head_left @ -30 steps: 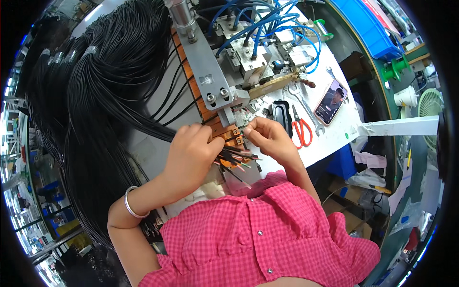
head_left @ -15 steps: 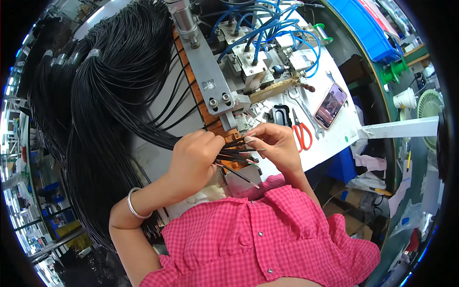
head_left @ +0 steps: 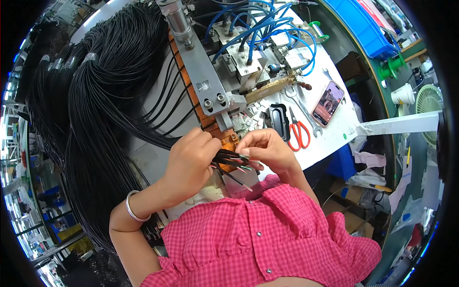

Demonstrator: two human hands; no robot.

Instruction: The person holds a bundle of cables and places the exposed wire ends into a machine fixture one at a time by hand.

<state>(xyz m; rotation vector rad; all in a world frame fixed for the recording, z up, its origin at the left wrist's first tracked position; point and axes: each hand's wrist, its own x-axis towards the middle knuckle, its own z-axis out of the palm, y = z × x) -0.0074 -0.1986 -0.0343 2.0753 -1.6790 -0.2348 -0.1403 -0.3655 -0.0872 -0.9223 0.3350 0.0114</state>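
My left hand (head_left: 193, 155) is closed around a bunch of thin black cables (head_left: 229, 157). Their stripped ends, with small red, green and white wires showing, stick out past its fingers to the right. One cable hangs lower than the others, its tip pointing down toward the shirt. Thumb and fingers of my right hand (head_left: 270, 152) pinch at the ends of the bunch; how many cables they grip is hidden. Just behind the hands lies an orange fixture block (head_left: 228, 137) below a grey metal press arm (head_left: 203, 83).
A large heap of black cables (head_left: 119, 62) covers the left side. Blue air tubes (head_left: 260, 24) run over the metal machine. Red-handled scissors (head_left: 299, 135), a wrench (head_left: 306, 115), a black tray (head_left: 278, 122) and a phone (head_left: 328, 103) lie on the white table (head_left: 337, 138).
The cable ends were fanned out and now sit bunched closer together. My right hand has shifted slightly left and its fingers press nearer to the bunch. My left hand keeps its hold.
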